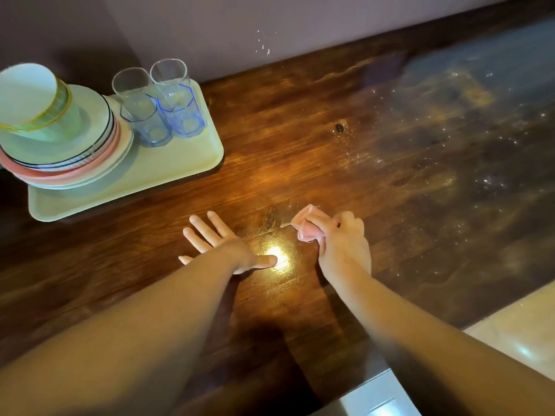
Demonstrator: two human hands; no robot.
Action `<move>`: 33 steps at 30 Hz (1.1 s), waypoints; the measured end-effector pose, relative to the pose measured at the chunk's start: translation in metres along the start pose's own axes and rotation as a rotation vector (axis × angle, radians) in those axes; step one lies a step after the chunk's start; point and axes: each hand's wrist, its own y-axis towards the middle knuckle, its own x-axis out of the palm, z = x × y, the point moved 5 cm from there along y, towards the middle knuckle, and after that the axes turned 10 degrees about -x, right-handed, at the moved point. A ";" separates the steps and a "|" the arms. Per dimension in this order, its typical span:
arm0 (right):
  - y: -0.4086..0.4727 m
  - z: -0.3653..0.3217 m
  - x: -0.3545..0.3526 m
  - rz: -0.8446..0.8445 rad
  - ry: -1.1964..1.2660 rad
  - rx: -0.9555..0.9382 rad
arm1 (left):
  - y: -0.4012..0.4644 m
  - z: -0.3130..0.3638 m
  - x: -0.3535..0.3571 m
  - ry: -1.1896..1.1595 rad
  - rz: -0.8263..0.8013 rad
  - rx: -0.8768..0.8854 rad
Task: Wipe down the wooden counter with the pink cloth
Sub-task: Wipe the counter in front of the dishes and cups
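Observation:
The dark wooden counter [300, 139] fills most of the view, with a bright light glare near its middle. My right hand [345, 238] grips a bunched-up pink cloth [307, 225], which sticks out to the left of my fist and touches the wood. My left hand [222, 241] lies flat on the counter with straight, spread fingers, just left of the glare and about a hand's width from the cloth.
A pale yellow tray [180, 166] at the back left carries a stack of plates [69, 151] topped by bowls [33, 97] and two clear glasses [162, 100]. White specks and a hazy patch [465, 121] cover the counter's right side. The counter's front edge runs at lower right.

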 end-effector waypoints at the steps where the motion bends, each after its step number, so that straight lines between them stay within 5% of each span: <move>1: -0.003 -0.008 0.001 0.003 -0.012 -0.017 | -0.001 0.002 -0.001 0.043 -0.021 0.012; 6: -0.024 -0.024 0.002 -0.007 0.054 -0.330 | -0.004 0.008 -0.002 0.152 -0.076 0.033; 12: 0.035 -0.028 0.008 0.034 0.029 -0.110 | 0.002 0.006 -0.002 0.064 -0.050 -0.062; 18: 0.015 -0.042 0.013 0.050 0.035 -0.387 | 0.005 0.007 -0.001 0.122 -0.035 -0.016; 23: 0.050 -0.042 0.017 0.070 0.022 -0.110 | 0.006 0.007 0.000 0.100 0.004 -0.028; 28: 0.011 -0.039 0.014 0.046 0.018 -0.317 | 0.008 0.008 0.001 0.096 0.000 -0.021; 33: 0.035 0.004 0.003 0.146 -0.021 0.058 | 0.004 0.007 0.000 0.087 0.005 -0.035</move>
